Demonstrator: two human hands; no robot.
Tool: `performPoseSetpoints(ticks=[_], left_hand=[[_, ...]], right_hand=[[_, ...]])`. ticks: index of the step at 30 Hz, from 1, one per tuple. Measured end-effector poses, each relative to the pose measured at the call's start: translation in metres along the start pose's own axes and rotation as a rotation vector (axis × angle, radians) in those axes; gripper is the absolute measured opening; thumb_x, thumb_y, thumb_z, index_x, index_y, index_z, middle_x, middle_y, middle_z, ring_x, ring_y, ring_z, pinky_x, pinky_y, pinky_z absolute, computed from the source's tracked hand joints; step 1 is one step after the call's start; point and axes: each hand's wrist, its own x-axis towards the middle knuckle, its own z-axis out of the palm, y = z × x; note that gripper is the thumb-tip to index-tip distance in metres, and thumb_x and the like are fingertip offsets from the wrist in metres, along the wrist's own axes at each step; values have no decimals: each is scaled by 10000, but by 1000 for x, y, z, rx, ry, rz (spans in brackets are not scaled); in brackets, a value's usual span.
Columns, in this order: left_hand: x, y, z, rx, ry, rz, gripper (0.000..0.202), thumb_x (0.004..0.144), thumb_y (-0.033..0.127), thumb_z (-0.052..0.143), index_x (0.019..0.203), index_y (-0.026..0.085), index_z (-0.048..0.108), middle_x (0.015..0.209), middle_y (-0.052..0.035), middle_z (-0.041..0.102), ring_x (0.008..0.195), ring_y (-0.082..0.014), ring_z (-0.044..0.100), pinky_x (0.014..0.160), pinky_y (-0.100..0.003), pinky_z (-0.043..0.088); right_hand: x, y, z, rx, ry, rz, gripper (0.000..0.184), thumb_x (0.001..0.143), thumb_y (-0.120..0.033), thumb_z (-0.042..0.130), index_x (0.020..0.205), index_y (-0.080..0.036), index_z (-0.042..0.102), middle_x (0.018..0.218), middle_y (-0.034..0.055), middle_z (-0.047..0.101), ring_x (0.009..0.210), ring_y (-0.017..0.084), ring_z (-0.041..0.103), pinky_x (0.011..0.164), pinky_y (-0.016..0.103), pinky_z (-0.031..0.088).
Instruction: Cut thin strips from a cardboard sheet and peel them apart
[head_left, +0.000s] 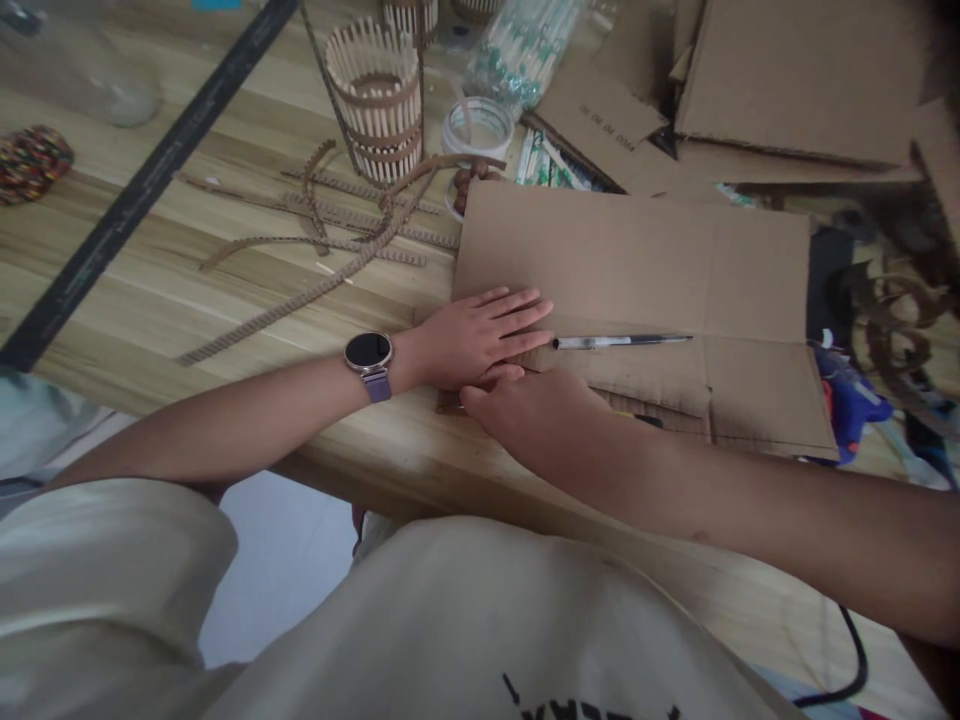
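A brown cardboard sheet (637,255) lies on the wooden table in front of me. My left hand (487,335), with a watch on its wrist, rests flat on the sheet's left part, fingers stretched out. Close below it, at the near left edge of the cardboard, my right hand (544,405) is closed with its fingers curled under; what they grip is hidden. Past the right wrist a small yellow and black piece (645,420) shows. A dark pen (622,341) lies on the cardboard just right of my left fingertips, beside a cut strip (652,390) along the near side.
Corrugated cardboard strips (322,275) lie to the left. Behind them stand a stick-walled cup (379,110) and a white tape roll (478,130), near a plastic bag of sticks (525,50). More cardboard (802,80) is stacked back right; a blue glue gun (855,400) lies right.
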Motion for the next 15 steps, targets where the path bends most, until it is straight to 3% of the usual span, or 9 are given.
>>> performPoseSetpoints(ticks=[9,15], left_hand=[[0,2,1,28,33,3,529,1067,433,432,1482,116,516,1607,-189,420,1512,-349,358,1213,-522,323],[2,5,1,14,17,-15,521,1057,414,461,1476,110,524,1602,-192,426,1512,-352,356,1207,-521,332]], right_hand=[[-5,7,6,-15,-163,36,503,840,64,481,1268,-168,611,1130,132,746,909,223,740,526,248,426],[-17,24,12,-78,-21,10,400,892,43,470,1179,-168,651,973,82,763,842,209,714,535,284,333]])
